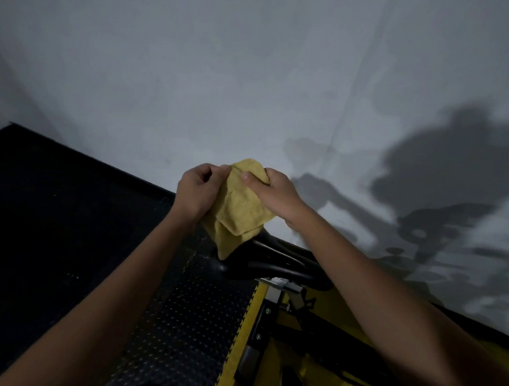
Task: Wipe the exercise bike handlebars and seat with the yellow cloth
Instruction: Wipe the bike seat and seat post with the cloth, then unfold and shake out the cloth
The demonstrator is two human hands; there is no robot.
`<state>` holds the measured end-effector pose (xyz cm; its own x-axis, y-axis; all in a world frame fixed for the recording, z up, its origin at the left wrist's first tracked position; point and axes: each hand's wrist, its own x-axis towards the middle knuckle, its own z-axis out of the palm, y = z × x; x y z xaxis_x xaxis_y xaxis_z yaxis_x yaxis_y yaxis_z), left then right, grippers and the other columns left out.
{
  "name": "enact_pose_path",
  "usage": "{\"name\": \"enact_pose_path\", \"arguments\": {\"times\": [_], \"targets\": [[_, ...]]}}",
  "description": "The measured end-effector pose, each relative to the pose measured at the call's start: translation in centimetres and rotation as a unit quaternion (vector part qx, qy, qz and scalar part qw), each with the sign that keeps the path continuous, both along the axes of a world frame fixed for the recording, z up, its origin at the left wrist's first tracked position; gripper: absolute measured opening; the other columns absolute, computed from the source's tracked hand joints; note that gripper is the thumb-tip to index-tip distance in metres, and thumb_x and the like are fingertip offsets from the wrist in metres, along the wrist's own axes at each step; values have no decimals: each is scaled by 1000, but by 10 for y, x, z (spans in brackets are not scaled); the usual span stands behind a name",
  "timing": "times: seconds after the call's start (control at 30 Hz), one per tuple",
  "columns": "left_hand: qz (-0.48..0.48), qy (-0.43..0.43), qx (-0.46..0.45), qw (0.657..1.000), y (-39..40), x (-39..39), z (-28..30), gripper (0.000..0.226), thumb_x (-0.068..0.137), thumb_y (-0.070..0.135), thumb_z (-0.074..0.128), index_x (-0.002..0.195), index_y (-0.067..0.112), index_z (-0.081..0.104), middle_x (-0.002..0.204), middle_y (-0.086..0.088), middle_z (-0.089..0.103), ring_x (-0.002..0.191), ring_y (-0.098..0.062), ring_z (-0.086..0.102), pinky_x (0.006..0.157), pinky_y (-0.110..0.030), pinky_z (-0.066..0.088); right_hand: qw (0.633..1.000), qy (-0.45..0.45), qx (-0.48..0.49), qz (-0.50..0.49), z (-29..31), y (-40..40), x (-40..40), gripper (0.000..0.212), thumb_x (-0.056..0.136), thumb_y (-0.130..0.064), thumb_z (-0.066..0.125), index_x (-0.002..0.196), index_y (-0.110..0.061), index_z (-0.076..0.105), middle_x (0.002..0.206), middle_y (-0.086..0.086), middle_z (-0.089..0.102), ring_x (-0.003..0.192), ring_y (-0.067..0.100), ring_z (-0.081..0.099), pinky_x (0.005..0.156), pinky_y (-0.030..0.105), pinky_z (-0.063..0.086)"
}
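Observation:
The yellow cloth [239, 209] hangs folded in the air between both hands, its lower corner just above the black handlebars [273, 260] of the exercise bike. My left hand [196, 190] pinches the cloth's upper left edge. My right hand [273, 193] grips its upper right side, thumb on the front. The bike's yellow and black frame [273, 325] runs down from the handlebars toward the bottom of the view. The seat is not in view.
A pale grey wall [252, 76] stands close behind the bike, with dark shadows of the bike and a person on its right part. Black studded rubber floor mat [177, 320] with a yellow edge strip lies left of the frame.

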<state>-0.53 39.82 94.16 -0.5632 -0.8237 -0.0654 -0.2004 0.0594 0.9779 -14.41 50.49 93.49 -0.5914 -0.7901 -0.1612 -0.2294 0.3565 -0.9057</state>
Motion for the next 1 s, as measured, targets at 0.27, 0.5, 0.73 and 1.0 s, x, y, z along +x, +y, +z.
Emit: {"name": "enact_pose_path", "arguments": {"times": [0.27, 0.5, 0.73, 1.0], "targets": [[-55, -62, 135, 987, -64, 93, 4, 49, 77, 40, 80, 107, 1, 72, 102, -7, 75, 101, -25, 70, 88, -35, 56, 998, -59, -34, -16, 6, -63, 75, 51, 96, -56, 44, 107, -10, 63, 107, 14, 68, 99, 30, 66, 91, 47, 55], [-5, -62, 152, 986, -94, 166, -10, 40, 95, 40, 61, 123, 11, 59, 122, -11, 64, 111, -26, 62, 94, -43, 53, 993, -113, -36, -6, -12, -109, 145, 48, 97, -57, 39, 112, -16, 60, 106, 10, 65, 99, 27, 64, 87, 44, 54], [56, -36, 168, 984, -127, 190, -32, 49, 86, 22, 76, 128, 8, 54, 120, -9, 64, 108, -24, 63, 95, -43, 54, 987, -161, -5, -26, -36, -151, 179, 53, 97, -61, 35, 127, -20, 51, 115, 1, 61, 105, 20, 61, 95, 47, 53], [129, -63, 113, 983, -205, 173, -69, 32, 81, 30, 80, 104, 10, 70, 103, -5, 71, 99, -23, 67, 87, -42, 57, 977, -187, 0, -105, -69, -215, 172, 57, 104, -52, 30, 146, -13, 37, 122, -3, 46, 106, 15, 45, 92, 34, 41]]}}
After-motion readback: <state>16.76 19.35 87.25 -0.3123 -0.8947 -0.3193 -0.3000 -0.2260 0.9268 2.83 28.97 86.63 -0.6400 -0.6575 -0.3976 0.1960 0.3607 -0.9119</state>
